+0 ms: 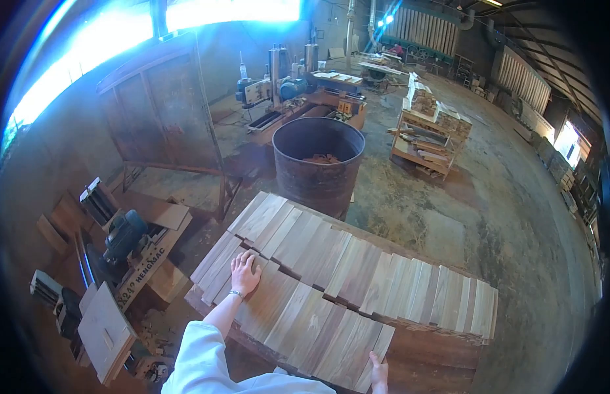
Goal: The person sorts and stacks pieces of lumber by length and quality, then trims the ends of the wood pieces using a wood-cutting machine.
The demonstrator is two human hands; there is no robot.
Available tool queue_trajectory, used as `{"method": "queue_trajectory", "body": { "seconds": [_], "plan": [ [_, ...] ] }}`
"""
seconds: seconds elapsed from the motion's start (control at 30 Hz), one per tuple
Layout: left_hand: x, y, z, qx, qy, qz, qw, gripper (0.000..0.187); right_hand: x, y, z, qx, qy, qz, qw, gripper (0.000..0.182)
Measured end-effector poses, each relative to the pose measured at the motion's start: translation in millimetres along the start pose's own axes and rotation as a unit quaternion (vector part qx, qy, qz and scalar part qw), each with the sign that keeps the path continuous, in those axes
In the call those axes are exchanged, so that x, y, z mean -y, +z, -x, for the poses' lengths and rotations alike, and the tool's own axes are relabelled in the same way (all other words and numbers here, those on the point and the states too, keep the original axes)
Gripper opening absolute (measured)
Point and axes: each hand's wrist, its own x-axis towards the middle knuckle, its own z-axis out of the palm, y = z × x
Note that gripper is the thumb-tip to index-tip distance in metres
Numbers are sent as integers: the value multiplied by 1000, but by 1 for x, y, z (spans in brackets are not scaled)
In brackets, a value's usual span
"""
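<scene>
In the head view, the left hand (246, 272) lies palm down on the near row of boards (305, 322), its fingers a little bent and gripping nothing, while the right hand (378, 372) touches that row's right end with the thumb raised, though I cannot tell whether it grasps the end board. The near row rests on a brown table (429, 358), a narrow, jagged gap parting it from the far row of boards (357, 262), and a metal drum (311, 177) stands just beyond.
</scene>
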Motion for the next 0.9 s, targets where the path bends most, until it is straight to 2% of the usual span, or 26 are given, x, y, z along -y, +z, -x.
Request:
{"method": "queue_trajectory", "body": {
  "seconds": [0.23,0.3,0.4,0.53,0.63,0.67,0.77,0.83,0.9],
  "plan": [
    [-11,-10,1,7,-15,19,1000,45,1,0,2,-15,9,-7,1000,71],
    [-5,-5,0,3,14,19,1000,43,-1,3,2,-19,14,-11,1000,71],
    [6,2,-2,7,24,2,1000,42,-4,5,-2,24,25,-46,998,67],
    [9,3,-4,16,25,6,1000,43,6,6,5,-3,10,61,998,85],
    [12,5,-5,23,16,-5,1000,42,13,-1,29,-39,23,140,989,88],
    [10,2,-5,38,6,-13,999,43,-7,-2,35,-104,9,157,982,78],
    [6,-3,-7,53,1,-13,999,43,-26,-14,101,-206,-81,53,974,58],
    [20,12,-12,29,19,-22,999,43,-79,-22,137,-301,-57,-44,951,37],
    [28,24,-10,38,35,-8,999,43,-164,-30,173,-372,-32,-96,923,29]
  ]
}}
